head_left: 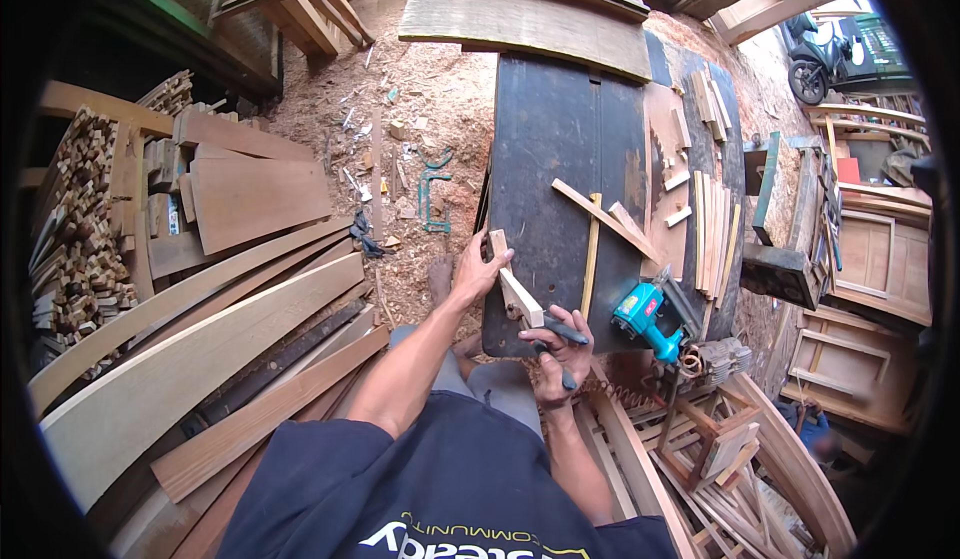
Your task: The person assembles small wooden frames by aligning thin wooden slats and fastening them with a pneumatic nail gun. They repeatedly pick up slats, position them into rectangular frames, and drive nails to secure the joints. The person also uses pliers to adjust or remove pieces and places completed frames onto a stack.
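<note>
My left hand (478, 271) is wrapped round the far end of a short pale wooden block (518, 295), which lies slanted over the near left edge of the dark worktable (545, 129). My right hand (553, 351) grips pliers (566, 332) with dark blue handles. Their jaws are at the block's near end, partly hidden; I cannot make out what they grip. Right of my right hand, a teal nail gun (640, 321) lies at the table's near edge.
Thin wooden strips (592, 249) lie across the table, with more at its right side. A wide plank (520, 24) spans the far end. Long boards (200, 379) are stacked at left. A green clamp (428, 199) lies among wood shavings. Wood pieces (725, 449) crowd the near right.
</note>
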